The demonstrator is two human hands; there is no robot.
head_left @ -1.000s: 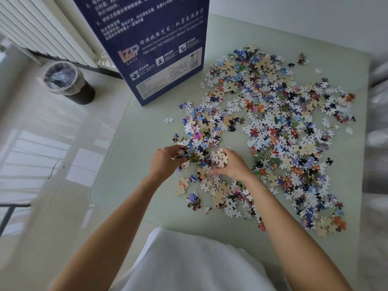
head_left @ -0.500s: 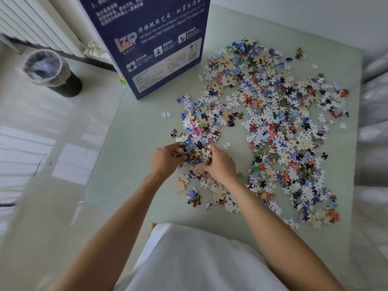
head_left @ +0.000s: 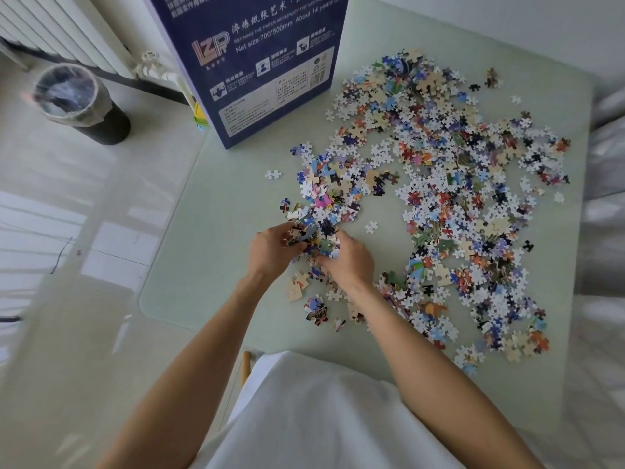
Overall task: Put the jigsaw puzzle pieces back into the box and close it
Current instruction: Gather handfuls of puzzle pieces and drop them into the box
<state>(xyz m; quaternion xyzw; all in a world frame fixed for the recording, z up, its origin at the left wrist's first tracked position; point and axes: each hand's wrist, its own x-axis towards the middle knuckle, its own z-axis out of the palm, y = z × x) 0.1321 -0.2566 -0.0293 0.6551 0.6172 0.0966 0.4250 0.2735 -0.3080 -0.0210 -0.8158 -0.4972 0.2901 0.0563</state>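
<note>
Change: over the last second the right hand (head_left: 348, 257) has slid in toward the left hand (head_left: 270, 250), so the two now meet over one small heap of jigsaw puzzle pieces (head_left: 316, 238).
Meaning: this reads as gathering a handful for the box; almost none of the job looks done, since the great mass of loose pieces (head_left: 466, 198) lies spread over the table (head_left: 203, 231).
Left hand: palm turned inward, fingers (head_left: 291, 236) curled around the heap's left side, gripping pieces.
Right hand: knuckles up, fingers curled down onto the heap from the right, pressing it against the left hand's share.
Arms: both forearms reach forward from the white shirt (head_left: 321, 418) and converge at the heap.
Box: the blue puzzle box (head_left: 257, 69) stands upright at the table's far left corner, well apart from the hands; its top is out of frame, so whether it is open cannot be told.
</note>
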